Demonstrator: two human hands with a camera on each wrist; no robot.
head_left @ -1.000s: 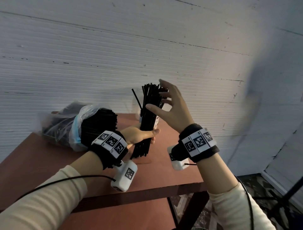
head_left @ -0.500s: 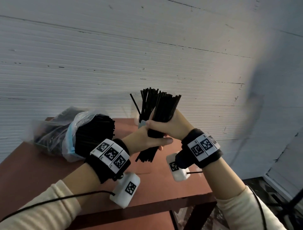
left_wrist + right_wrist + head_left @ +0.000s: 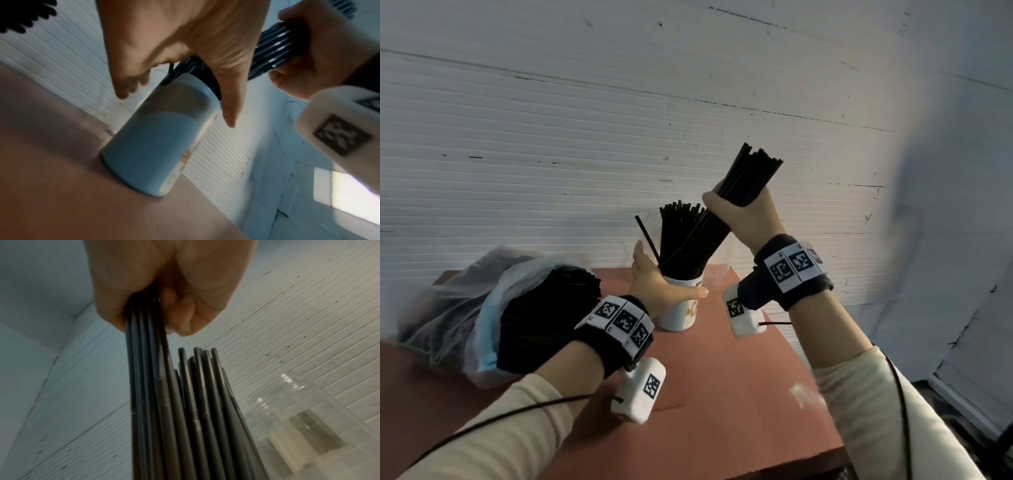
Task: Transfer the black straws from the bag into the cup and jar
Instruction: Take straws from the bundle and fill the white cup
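My right hand (image 3: 743,216) grips a bundle of black straws (image 3: 751,176) and holds it tilted, its lower ends reaching down among the straws standing in the white cup (image 3: 681,317). In the right wrist view the fingers (image 3: 180,318) curl round that bundle (image 3: 148,386). My left hand (image 3: 657,284) spans the top of the cup, thumb across its front. In the left wrist view its straight fingers (image 3: 127,86) and thumb stand on either side of the cup (image 3: 156,146). The clear jar (image 3: 304,415) stands right beside the cup.
A clear plastic bag (image 3: 482,308) full of black straws lies on its side at the left of the reddish-brown table (image 3: 722,394). A white ribbed wall rises just behind the cup. The table's right edge runs close to my right forearm.
The bundle passed from my left hand to my right, which lifted it up and to the right over the cup. My left hand let go and moved to the cup.
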